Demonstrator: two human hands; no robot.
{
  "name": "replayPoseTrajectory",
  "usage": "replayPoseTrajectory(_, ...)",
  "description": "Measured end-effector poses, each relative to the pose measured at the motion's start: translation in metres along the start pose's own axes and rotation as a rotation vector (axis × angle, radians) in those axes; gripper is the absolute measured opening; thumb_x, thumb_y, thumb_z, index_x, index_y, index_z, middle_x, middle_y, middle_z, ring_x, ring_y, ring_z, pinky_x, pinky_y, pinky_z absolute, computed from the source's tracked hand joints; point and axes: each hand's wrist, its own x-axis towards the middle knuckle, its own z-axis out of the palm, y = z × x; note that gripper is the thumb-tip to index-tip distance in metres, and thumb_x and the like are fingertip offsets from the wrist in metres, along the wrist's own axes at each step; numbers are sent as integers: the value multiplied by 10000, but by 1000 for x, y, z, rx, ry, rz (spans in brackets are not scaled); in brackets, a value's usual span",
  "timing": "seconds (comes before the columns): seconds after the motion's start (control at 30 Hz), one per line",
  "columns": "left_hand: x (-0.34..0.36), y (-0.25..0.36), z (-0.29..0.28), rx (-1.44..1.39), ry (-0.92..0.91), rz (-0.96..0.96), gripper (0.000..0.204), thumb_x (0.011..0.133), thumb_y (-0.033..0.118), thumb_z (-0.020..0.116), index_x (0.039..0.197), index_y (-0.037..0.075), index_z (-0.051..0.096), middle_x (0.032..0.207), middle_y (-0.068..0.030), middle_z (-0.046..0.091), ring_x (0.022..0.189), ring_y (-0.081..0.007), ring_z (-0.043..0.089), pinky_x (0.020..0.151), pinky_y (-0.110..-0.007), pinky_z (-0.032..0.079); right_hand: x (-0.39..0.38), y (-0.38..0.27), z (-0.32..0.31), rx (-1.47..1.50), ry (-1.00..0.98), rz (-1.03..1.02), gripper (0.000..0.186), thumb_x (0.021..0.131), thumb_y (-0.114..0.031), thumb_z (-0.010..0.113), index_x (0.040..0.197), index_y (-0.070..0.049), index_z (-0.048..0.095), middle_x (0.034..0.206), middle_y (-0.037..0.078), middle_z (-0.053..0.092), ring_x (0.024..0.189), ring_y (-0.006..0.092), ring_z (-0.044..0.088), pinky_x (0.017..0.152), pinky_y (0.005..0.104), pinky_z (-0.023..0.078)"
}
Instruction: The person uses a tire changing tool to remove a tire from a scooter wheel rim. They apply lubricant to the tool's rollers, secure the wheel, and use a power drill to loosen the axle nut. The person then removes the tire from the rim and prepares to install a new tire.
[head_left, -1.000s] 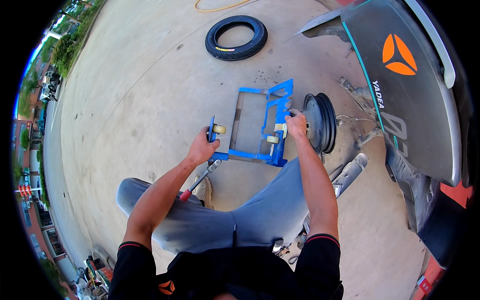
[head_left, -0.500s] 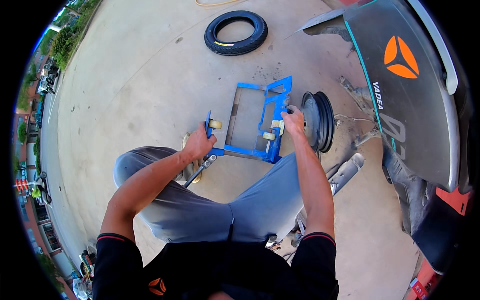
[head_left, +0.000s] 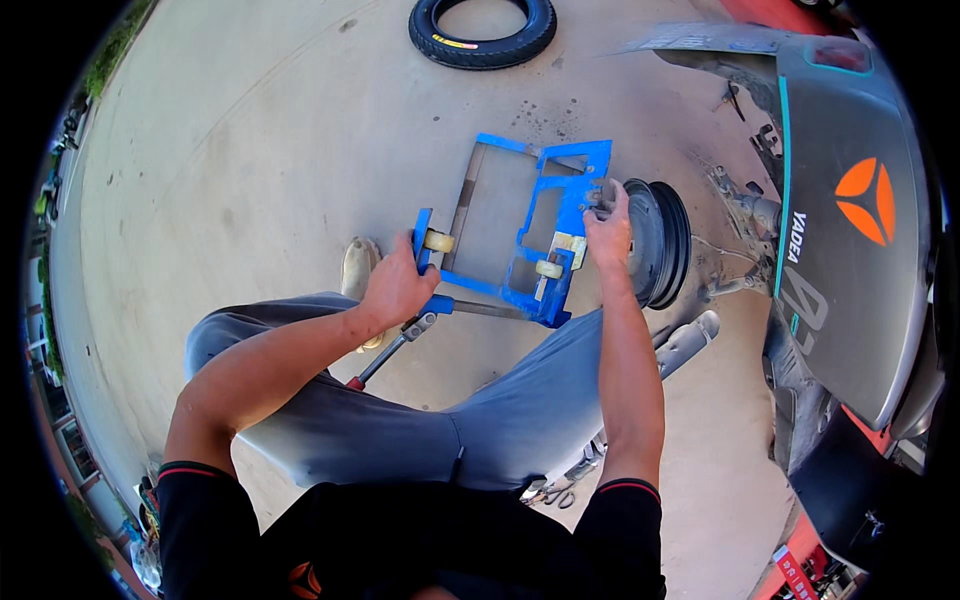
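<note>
The right hand (head_left: 609,235) has just uncurled, its fingers now pointing up the edge of the blue frame (head_left: 573,205) (whether they grip it, I can't tell), so steadying seems to fall more to the left hand (head_left: 397,282). That one stays closed round the left upright (head_left: 424,217), the frame just beside the wheel rim (head_left: 660,245).

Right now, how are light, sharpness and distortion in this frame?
Head view: daylight, with no strong glare on the blue frame, which reads clearly; head view: the black shirt loses detail; head view: fisheye bends the left surroundings, and the upper edge crops the tyre.
</note>
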Motion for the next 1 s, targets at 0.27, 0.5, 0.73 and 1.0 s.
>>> replayPoseTrajectory(0.27, 0, 6, -4, 3, 0, -3, 607, 928, 241, 634, 1416, -40, 408, 845, -301, 671, 821, -520, 681, 760, -600, 520, 12, 15, 7, 180, -42, 16, 635, 906, 46, 655, 1522, -40, 533, 1244, 182, 745, 1088, 226, 739, 957, 352, 583)
replayPoseTrajectory(0.5, 0, 7, -5, 2, 27, -19, 621, 915, 237, 641, 1423, -39, 414, 823, -286, 674, 806, -507, 688, 760, -596, 524, 12, 10, 14, 294, 3, 41, 607, 902, 61, 659, 1499, 38, 550, 1221, 167, 746, 1073, 200, 730, 925, 320, 581)
replayPoseTrajectory(0.73, 2, 5, -4, -6, 35, -10, 609, 909, 222, 636, 1412, -39, 414, 798, -267, 658, 787, -501, 677, 745, -585, 518, 11, 6, 13, 159, 46, 45, 592, 887, 28, 706, 1462, 68, 574, 1223, 163, 754, 1082, 201, 728, 953, 330, 573)
replayPoseTrajectory(1.0, 3, 12, -8, 20, 5, -31, 570, 903, 230, 680, 1341, -26, 421, 844, -286, 685, 834, -517, 692, 791, -610, 540, 0, 9, 10, 9, 55, 105, 458, 892, -12, 719, 1339, 50, 640, 1205, 168, 757, 1085, 230, 738, 953, 358, 576)
